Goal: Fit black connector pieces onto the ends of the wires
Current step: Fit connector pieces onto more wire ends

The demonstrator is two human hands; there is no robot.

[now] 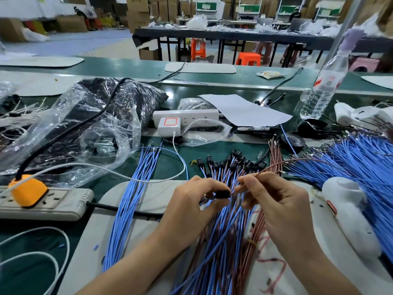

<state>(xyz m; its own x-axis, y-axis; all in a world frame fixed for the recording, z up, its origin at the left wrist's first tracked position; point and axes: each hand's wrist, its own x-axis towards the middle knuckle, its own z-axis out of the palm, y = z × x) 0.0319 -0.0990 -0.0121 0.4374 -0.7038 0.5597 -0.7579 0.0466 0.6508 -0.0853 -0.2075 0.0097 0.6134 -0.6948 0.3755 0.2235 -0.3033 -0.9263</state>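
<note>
My left hand (191, 206) pinches a black connector piece (222, 193) just above the white mat (138, 188). My right hand (274, 201) pinches a brown wire (282, 163) near its end, and the wire tip meets the connector's right side. The wire arcs away to the right. Under both hands lies a fan of blue and brown wires (221, 235). Several of them carry black connectors (234, 163) at their far ends.
Loose blue wires (131, 199) lie left of my hands, a big blue bundle (359, 165) to the right. A white tool (348, 211), a grey power strip (49, 204) with an orange plug, a plastic bag (89, 122), a water bottle (321, 90) and a tape roll (293, 142) surround the mat.
</note>
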